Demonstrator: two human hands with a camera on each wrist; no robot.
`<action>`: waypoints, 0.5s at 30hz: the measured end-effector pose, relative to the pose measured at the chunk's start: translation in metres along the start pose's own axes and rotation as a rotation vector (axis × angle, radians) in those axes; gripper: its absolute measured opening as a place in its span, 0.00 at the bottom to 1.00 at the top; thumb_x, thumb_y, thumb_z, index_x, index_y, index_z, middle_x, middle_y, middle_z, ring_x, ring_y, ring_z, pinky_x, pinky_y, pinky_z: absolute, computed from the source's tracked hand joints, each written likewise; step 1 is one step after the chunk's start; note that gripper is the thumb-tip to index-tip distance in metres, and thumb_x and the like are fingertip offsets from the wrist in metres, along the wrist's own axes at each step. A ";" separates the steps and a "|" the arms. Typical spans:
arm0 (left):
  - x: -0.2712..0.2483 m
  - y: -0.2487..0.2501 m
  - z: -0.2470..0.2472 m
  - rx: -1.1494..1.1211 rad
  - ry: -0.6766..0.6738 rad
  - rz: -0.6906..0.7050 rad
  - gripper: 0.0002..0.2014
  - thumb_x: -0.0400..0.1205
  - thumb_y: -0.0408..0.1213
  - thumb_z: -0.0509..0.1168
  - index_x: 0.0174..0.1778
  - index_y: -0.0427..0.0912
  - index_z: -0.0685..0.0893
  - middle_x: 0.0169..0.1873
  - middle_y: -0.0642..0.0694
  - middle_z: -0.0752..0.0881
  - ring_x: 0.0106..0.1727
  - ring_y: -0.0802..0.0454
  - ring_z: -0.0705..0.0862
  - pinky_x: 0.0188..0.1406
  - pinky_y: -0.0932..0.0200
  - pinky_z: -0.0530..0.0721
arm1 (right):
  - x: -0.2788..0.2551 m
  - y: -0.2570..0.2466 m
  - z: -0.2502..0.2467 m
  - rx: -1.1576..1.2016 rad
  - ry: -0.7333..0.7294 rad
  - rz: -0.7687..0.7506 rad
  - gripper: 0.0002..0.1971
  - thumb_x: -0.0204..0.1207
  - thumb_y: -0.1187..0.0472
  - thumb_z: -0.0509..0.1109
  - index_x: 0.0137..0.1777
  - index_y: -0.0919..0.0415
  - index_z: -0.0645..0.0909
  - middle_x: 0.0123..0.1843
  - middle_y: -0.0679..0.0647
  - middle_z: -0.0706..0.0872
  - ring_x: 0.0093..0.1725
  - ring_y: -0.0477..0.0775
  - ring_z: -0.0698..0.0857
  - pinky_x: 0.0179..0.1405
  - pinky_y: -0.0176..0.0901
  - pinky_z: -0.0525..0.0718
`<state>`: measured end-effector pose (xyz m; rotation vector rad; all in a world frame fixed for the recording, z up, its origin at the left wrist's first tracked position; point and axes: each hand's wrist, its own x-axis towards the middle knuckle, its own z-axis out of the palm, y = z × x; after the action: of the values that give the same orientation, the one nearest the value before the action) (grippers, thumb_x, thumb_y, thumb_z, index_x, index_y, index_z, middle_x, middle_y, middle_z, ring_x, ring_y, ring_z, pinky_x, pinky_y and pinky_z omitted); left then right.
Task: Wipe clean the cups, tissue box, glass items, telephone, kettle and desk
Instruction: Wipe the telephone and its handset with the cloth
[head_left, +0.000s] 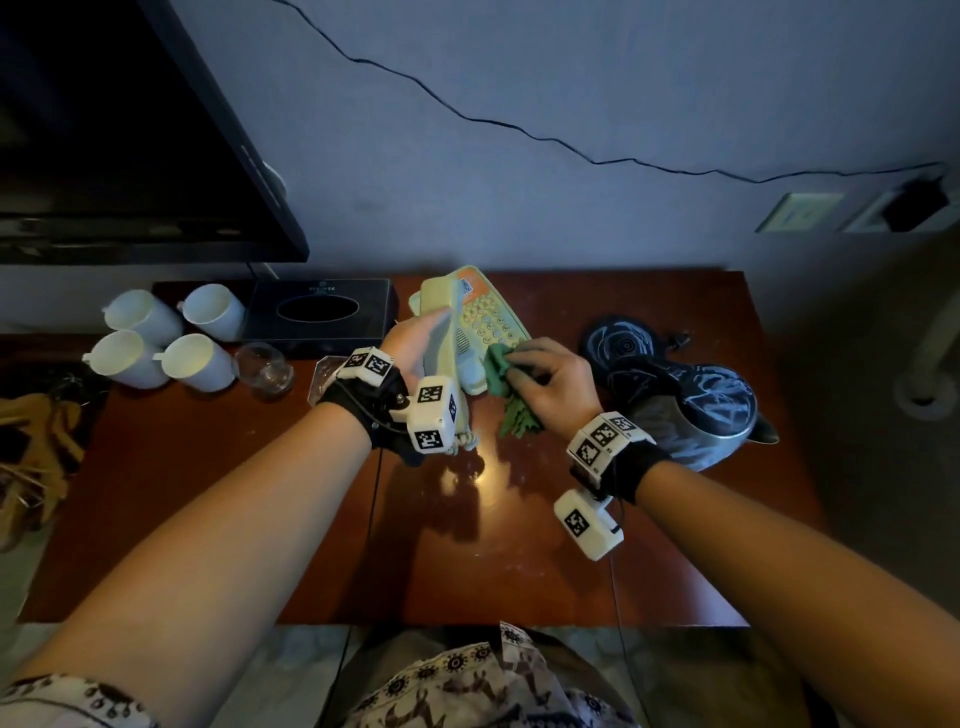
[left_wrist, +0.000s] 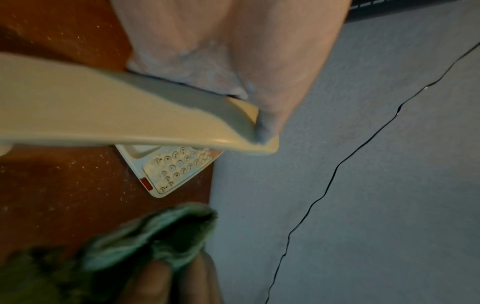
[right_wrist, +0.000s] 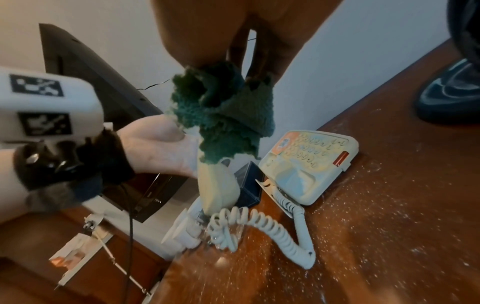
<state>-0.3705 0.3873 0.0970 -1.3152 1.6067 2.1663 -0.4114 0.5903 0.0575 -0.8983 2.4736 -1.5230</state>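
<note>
Left hand: the left hand (head_left: 410, 343) grasps the handset (head_left: 441, 332) around its middle, fingers and thumb wrapped on it, and lifts it clear of the telephone base (head_left: 493, 317).
Right hand: the right hand (head_left: 550, 379) is clenched around a bunched green cloth (head_left: 501, 369), which presses against the handset's lower end, just in front of the telephone base.
Handset: rigid cream plastic, judged light and fairly smooth; the mid-shaft grip suits it, leaving both ends free for the cloth.
Coiled cord: the coiled cord (right_wrist: 262, 224) runs from the handset down to the near edge of the telephone base; springy, it will likely tug back if the handset is drawn far.
Telephone base: it sits on the desk (head_left: 467, 545) against the wall, keypad up; probably light enough to slide when rubbed, so it wants steadying.
Desk: the wood around the telephone base is speckled with pale dust in the wrist views.
Left of the telephone base: the tissue box (head_left: 319, 312) is just beside it, then a glass (head_left: 262, 366) and four white cups (head_left: 171, 338) beyond.
Right of the telephone base: the kettle (head_left: 685, 410) lies near its round stand (head_left: 621, 340).
</note>
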 end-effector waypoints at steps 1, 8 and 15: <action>-0.001 -0.003 -0.001 0.084 -0.003 0.051 0.30 0.74 0.52 0.78 0.70 0.42 0.81 0.64 0.40 0.86 0.63 0.40 0.85 0.68 0.38 0.81 | 0.003 -0.001 -0.001 0.016 0.012 0.018 0.08 0.74 0.66 0.76 0.52 0.60 0.91 0.51 0.43 0.86 0.50 0.42 0.85 0.54 0.38 0.83; -0.005 -0.018 -0.005 0.083 -0.039 0.174 0.27 0.78 0.30 0.76 0.70 0.40 0.74 0.59 0.38 0.86 0.56 0.41 0.88 0.57 0.39 0.88 | 0.022 -0.007 0.000 0.074 0.130 0.088 0.08 0.74 0.65 0.76 0.52 0.60 0.91 0.52 0.45 0.86 0.51 0.42 0.85 0.57 0.45 0.85; -0.016 -0.017 -0.010 0.072 -0.233 0.065 0.09 0.86 0.28 0.65 0.61 0.38 0.80 0.41 0.38 0.85 0.33 0.46 0.84 0.30 0.51 0.86 | 0.029 -0.022 0.013 -0.126 0.098 -0.164 0.11 0.75 0.65 0.74 0.56 0.61 0.90 0.58 0.52 0.87 0.57 0.57 0.83 0.60 0.47 0.81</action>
<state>-0.3455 0.3919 0.0961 -0.9619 1.6375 2.1819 -0.4211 0.5576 0.0764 -1.0980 2.6493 -1.5072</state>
